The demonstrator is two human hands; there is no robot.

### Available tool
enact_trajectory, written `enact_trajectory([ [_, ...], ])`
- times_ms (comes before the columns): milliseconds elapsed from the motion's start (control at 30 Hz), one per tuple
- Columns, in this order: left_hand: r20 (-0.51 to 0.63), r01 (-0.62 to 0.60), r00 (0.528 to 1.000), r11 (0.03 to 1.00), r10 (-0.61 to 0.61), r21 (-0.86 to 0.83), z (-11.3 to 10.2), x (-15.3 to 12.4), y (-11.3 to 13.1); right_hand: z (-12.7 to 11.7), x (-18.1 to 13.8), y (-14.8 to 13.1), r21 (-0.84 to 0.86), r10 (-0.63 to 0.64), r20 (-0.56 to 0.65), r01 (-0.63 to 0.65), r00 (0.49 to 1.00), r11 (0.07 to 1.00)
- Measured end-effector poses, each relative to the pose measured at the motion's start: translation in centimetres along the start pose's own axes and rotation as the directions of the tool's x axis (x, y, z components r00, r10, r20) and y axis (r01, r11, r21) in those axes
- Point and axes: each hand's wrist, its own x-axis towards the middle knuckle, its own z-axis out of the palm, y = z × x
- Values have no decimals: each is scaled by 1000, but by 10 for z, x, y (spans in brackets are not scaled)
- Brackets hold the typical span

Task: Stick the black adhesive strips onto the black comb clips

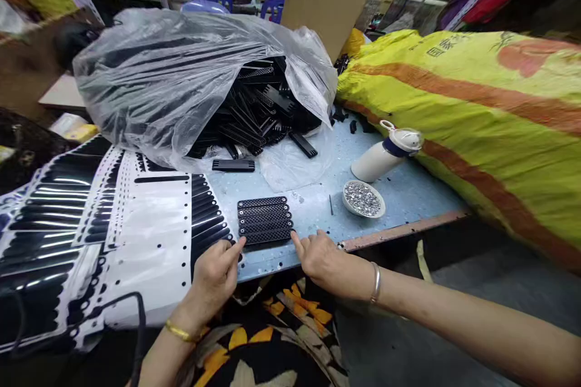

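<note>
I see my left hand [215,275] at the near edge of the desk [408,193]. Its fingers are loosely curled and grip nothing, and one fingertip presses on the lower left corner of the strips [265,219]. My right hand [320,260] is on the other side, index finger stretched out to touch the lower right corner and the other fingers tucked under, also holding nothing.

The strips are black perforated plastic pieces, lying flat side by side in a neat block between my two hands, near the front of the desk.

One loose strip [233,164] lies farther back, just in front of a clear bag [181,72] that spills many more black pieces onto the desk. To my left, white sheets [149,236] with black cut-out shapes overlap the desk and reach right up to my left hand.

On the right there is a small bowl [363,198] of shiny bits. A white bottle [385,154] lies tipped just behind it, against a big yellow sack [476,121]. I wear a bangle on each wrist.
</note>
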Motion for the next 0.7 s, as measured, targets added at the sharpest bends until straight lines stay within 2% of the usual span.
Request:
enact_trajectory([
  [67,-3,6,1000,1000,-6,-15,-1,1,1,5,-1,11,229,67,-73,-48,995,972],
  [133,-2,25,1000,999,-25,-35,-2,2,3,13,-1,21,450,203,-154,-114,967,886],
  [200,7,56,998,997,-55,-59,-4,3,5,25,0,29,684,432,-233,-169,871,710],
  [267,13,96,995,992,-95,-85,-6,3,8,40,3,33,825,618,-214,-199,756,529],
  [333,2,154,988,980,-155,-125,-9,5,9,54,8,32,895,677,-152,-190,720,403],
  [367,-13,193,980,969,-197,-151,-11,6,9,61,11,31,911,683,-144,-173,716,374],
  [467,-29,344,932,905,-362,-250,-14,11,5,73,21,28,905,726,-229,-133,648,404],
  [533,27,458,880,833,-474,-311,-13,16,1,79,26,28,896,753,-278,-121,596,427],
  [567,74,511,852,794,-518,-330,-12,19,-1,81,28,28,898,757,-288,-111,586,427],
  [633,164,596,799,727,-578,-340,-6,23,-6,85,32,29,901,739,-300,-76,604,428],
  [700,224,642,766,696,-603,-322,0,27,-8,88,34,28,886,711,-331,-55,621,461],
])
